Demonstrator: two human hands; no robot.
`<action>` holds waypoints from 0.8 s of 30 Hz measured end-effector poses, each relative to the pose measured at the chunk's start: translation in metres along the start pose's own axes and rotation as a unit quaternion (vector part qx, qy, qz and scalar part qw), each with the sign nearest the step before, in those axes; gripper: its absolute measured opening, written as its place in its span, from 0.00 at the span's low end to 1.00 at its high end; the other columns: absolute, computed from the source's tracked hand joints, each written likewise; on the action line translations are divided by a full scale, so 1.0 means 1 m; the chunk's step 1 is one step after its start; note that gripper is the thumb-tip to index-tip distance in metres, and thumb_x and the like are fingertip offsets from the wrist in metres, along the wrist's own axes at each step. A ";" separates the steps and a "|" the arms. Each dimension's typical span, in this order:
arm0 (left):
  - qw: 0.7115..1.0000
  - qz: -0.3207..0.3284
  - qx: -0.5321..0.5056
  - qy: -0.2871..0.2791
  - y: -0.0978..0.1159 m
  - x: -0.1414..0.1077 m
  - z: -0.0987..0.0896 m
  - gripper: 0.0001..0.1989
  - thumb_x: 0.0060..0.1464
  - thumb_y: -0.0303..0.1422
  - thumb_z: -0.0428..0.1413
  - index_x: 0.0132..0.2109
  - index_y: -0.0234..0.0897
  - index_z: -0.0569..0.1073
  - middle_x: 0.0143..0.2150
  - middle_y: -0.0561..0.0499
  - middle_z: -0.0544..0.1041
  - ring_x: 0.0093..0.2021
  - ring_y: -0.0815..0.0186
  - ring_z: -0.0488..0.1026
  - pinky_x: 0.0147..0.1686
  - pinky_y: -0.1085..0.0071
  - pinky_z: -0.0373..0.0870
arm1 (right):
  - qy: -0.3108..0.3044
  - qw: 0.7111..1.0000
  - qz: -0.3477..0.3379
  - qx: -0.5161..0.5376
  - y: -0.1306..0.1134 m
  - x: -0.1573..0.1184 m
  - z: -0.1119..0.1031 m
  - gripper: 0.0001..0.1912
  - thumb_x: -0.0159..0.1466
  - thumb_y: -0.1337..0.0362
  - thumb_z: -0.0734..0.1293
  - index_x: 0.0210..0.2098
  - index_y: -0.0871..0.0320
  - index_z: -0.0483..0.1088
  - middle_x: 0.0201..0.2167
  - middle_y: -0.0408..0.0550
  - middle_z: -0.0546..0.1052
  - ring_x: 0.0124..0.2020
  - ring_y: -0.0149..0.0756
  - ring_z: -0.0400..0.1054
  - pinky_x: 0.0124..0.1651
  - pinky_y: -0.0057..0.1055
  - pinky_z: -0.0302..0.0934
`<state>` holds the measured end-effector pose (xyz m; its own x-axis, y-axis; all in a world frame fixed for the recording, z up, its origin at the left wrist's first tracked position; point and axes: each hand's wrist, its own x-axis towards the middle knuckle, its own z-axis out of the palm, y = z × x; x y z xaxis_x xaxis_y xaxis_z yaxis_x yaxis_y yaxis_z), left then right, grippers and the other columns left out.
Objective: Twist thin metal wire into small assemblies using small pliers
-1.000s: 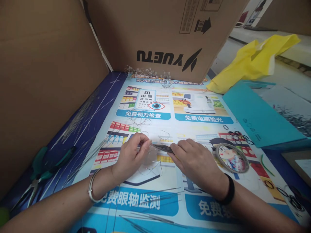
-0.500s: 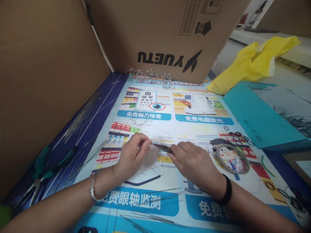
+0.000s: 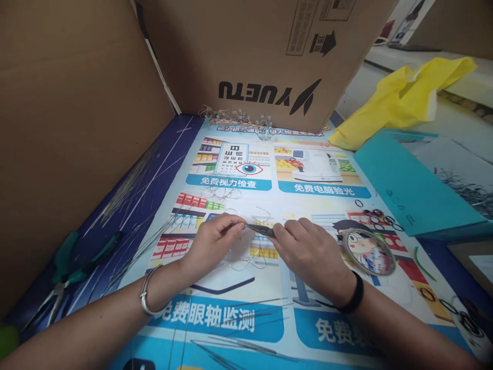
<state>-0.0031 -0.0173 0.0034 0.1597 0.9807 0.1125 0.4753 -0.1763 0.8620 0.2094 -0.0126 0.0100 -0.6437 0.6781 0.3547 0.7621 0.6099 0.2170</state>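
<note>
Thin wire [image 3: 264, 263] curls near frame centre, over the printed sheet [image 3: 278, 205]. Left hand [image 3: 210, 244]: fingers pinched closed on it, beside the dark pliers' [image 3: 260, 229] tip. Right hand [image 3: 308, 252]: fingers wrapped closed around the dark pliers' handles. Green-handled pliers [image 3: 59, 289] lie open, lower left of frame, on the desk [image 3: 181, 134].

Poster [image 3: 274, 205]: pale blue and white, with blue banners and white lettering
Tall box [image 3: 246, 56]: brown, printed in black
Crumpled bag [image 3: 404, 97]: bright yellow
Folder [image 3: 404, 187]: turquoise
Plier handles [image 3: 66, 257]: dark teal
Left bangle [image 3: 144, 293]: silver
Right wristband [image 3: 356, 295]: black
Tabletop [image 3: 164, 149]: deep blue
</note>
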 end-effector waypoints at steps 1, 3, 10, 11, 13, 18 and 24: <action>1.000 -0.002 -0.007 -0.004 0.000 0.000 0.000 0.08 0.56 0.32 0.50 0.37 0.38 0.74 0.30 0.52 0.75 0.32 0.69 0.69 0.33 0.72 0.65 | -0.002 1.000 -0.004 -0.007 0.000 0.000 0.000 0.07 0.64 0.65 0.60 0.34 0.58 0.69 0.25 0.46 0.68 0.29 0.36 0.57 0.30 0.33 0.45; 0.999 -0.016 -0.026 -0.010 0.000 0.001 0.000 0.08 0.56 0.33 0.50 0.36 0.38 0.74 0.29 0.53 0.75 0.31 0.69 0.69 0.32 0.72 0.65 | -0.008 1.000 -0.008 -0.014 0.000 0.000 -0.001 0.06 0.63 0.67 0.60 0.35 0.58 0.69 0.25 0.47 0.68 0.29 0.36 0.57 0.30 0.34 0.45; 0.990 -0.082 -0.112 -0.026 0.002 0.002 0.000 0.07 0.54 0.32 0.52 0.33 0.36 0.73 0.25 0.54 0.73 0.27 0.71 0.69 0.28 0.75 0.65 | 0.000 1.000 0.000 0.014 0.000 0.001 0.000 0.09 0.64 0.64 0.59 0.33 0.58 0.69 0.25 0.47 0.69 0.29 0.35 0.58 0.30 0.33 0.45; 0.988 -0.092 -0.123 -0.027 0.003 0.002 0.000 0.06 0.53 0.32 0.52 0.33 0.36 0.73 0.25 0.54 0.73 0.26 0.71 0.68 0.28 0.75 0.65 | -0.001 1.000 0.002 0.022 -0.001 0.001 0.000 0.09 0.64 0.64 0.59 0.33 0.58 0.69 0.25 0.47 0.69 0.29 0.35 0.58 0.30 0.33 0.46; 0.983 -0.106 -0.146 -0.027 0.004 0.003 0.000 0.06 0.53 0.32 0.53 0.32 0.36 0.73 0.24 0.55 0.72 0.26 0.72 0.68 0.28 0.76 0.65 | -0.004 0.999 0.007 0.039 -0.002 0.002 0.002 0.10 0.64 0.63 0.59 0.32 0.58 0.69 0.25 0.47 0.69 0.29 0.35 0.58 0.31 0.33 0.46; 0.971 -0.115 -0.209 -0.035 0.005 0.001 0.001 0.05 0.52 0.31 0.54 0.31 0.36 0.73 0.24 0.55 0.72 0.25 0.73 0.68 0.29 0.76 0.65 | -0.009 0.995 0.045 0.093 0.000 0.001 0.008 0.11 0.65 0.62 0.58 0.33 0.58 0.69 0.27 0.47 0.71 0.31 0.34 0.62 0.31 0.30 0.49; 0.973 -0.112 -0.200 -0.020 0.007 0.000 0.001 0.06 0.53 0.31 0.53 0.32 0.35 0.72 0.24 0.54 0.72 0.26 0.72 0.69 0.29 0.75 0.67 | -0.033 0.983 0.099 0.151 0.003 0.002 0.008 0.11 0.64 0.60 0.58 0.34 0.59 0.69 0.30 0.49 0.72 0.33 0.36 0.64 0.33 0.29 0.53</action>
<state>0.0014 -0.0188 0.0087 0.1282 0.9853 -0.1125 0.1283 0.0960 0.9871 0.2100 -0.0065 0.0038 -0.4955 0.8148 0.3010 0.8238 0.5507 -0.1345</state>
